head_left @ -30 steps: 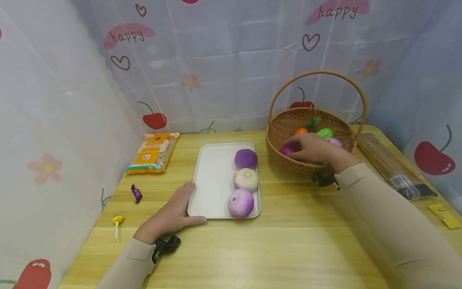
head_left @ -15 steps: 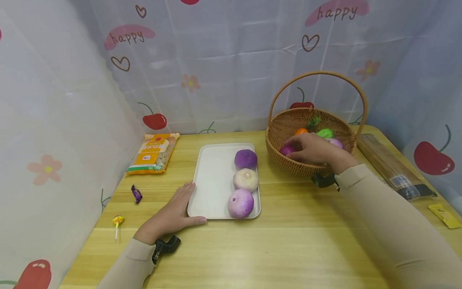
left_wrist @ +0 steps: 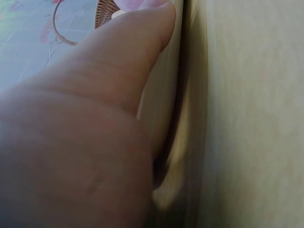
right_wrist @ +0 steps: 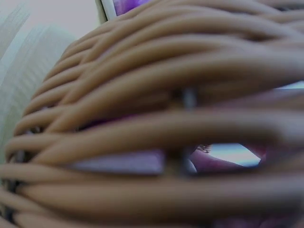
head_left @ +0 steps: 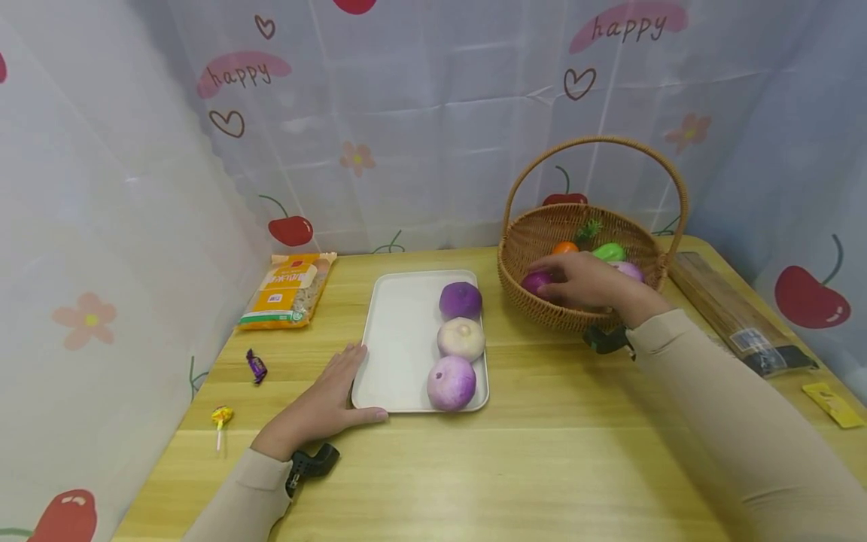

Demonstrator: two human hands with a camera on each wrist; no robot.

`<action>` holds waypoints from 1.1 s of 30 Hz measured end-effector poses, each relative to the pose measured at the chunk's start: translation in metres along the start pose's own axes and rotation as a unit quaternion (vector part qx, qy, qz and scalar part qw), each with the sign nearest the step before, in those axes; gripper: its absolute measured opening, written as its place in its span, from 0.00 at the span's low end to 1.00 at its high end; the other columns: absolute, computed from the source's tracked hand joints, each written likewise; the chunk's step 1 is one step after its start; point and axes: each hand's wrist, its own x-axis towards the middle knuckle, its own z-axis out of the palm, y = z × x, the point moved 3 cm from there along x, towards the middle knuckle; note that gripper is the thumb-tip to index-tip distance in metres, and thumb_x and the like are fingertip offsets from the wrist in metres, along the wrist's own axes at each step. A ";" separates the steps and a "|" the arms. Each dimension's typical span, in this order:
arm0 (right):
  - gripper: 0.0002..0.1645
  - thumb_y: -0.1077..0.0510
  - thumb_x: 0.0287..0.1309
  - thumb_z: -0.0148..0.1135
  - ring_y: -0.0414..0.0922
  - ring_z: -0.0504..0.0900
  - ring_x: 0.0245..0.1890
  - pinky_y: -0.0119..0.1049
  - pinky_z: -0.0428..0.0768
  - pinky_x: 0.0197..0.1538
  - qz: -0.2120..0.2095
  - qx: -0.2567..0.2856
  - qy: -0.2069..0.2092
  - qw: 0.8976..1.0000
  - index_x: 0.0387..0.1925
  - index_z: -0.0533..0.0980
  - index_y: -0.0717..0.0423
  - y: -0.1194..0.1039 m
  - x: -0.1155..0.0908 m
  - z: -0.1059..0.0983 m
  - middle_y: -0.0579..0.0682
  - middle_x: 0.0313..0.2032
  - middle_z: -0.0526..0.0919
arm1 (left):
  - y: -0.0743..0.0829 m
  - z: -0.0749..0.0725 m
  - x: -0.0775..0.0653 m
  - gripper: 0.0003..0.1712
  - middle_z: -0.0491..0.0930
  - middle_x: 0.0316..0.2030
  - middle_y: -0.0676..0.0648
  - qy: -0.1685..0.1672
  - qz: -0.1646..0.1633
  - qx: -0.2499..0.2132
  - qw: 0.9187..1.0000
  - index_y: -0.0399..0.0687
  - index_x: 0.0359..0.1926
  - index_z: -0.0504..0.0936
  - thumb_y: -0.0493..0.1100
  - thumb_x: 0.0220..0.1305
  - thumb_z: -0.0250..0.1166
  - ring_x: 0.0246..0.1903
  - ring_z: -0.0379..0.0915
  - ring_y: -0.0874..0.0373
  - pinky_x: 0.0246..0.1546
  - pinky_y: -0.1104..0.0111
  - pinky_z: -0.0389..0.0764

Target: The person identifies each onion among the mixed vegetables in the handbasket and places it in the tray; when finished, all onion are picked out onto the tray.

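Observation:
My left hand (head_left: 321,403) lies with its fingers straight along the left edge of a white tray (head_left: 400,339), its thumb at the near rim. Down the tray's right side lie a dark purple round vegetable (head_left: 460,301), a pale turnip-like one (head_left: 461,339) and a light purple one (head_left: 451,383). My right hand (head_left: 582,280) reaches into a wicker basket (head_left: 549,307). Its thumb and fingers grip a purple onion (head_left: 536,281) inside, partly hidden by the hand. The right wrist view shows mostly blurred wicker (right_wrist: 156,128).
The basket also holds an orange item (head_left: 565,247), a green one (head_left: 609,251) and a light purple one (head_left: 630,269). An orange food bag (head_left: 287,292), wrapped candy (head_left: 256,366) and lollipop (head_left: 220,418) lie left. Right are a long brown package (head_left: 738,309) and yellow packet (head_left: 832,405).
Both hands stay in nearly the same places. The whole head view has shifted slightly; the vegetables on the tray have not moved.

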 end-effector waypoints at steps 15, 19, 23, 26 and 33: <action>0.30 0.55 0.72 0.68 0.60 0.82 0.56 0.61 0.77 0.62 -0.022 -0.062 -0.019 0.998 0.70 0.76 0.61 -0.007 0.003 0.004 0.63 0.57 0.84 | 0.001 0.000 -0.001 0.75 0.43 0.82 0.37 -0.004 -0.003 0.002 1.000 0.37 0.84 0.44 0.80 0.57 0.68 0.81 0.33 0.42 0.77 0.45 0.43; 0.32 0.58 0.69 0.71 0.60 0.83 0.55 0.60 0.78 0.61 -0.036 -0.075 -0.019 0.996 0.70 0.75 0.63 -0.007 0.003 0.007 0.64 0.56 0.84 | 0.000 0.000 -0.001 0.75 0.43 0.82 0.37 -0.004 -0.005 0.005 1.000 0.37 0.84 0.44 0.80 0.57 0.68 0.81 0.33 0.42 0.77 0.45 0.43; 0.33 0.60 0.67 0.72 0.59 0.83 0.54 0.59 0.79 0.60 -0.044 -0.077 -0.014 0.996 0.70 0.75 0.65 -0.005 0.005 0.008 0.64 0.55 0.84 | -0.002 0.002 0.000 0.76 0.42 0.83 0.38 -0.008 -0.011 0.008 1.000 0.38 0.84 0.43 0.81 0.56 0.68 0.81 0.32 0.45 0.78 0.48 0.41; 0.33 0.59 0.67 0.72 0.59 0.83 0.53 0.59 0.80 0.59 -0.042 -0.074 -0.002 0.996 0.70 0.75 0.65 -0.003 0.004 0.006 0.64 0.55 0.84 | -0.003 0.002 0.000 0.76 0.41 0.83 0.39 -0.010 -0.013 0.008 1.000 0.39 0.85 0.43 0.82 0.55 0.67 0.81 0.32 0.46 0.78 0.49 0.41; 0.39 0.51 0.69 0.72 0.62 0.81 0.56 0.62 0.78 0.58 0.001 -0.043 0.021 0.999 0.74 0.71 0.62 0.003 0.001 0.002 0.65 0.57 0.82 | -0.001 0.001 0.000 0.75 0.42 0.83 0.37 -0.007 -0.008 0.008 1.000 0.38 0.84 0.44 0.80 0.56 0.68 0.81 0.33 0.43 0.78 0.47 0.42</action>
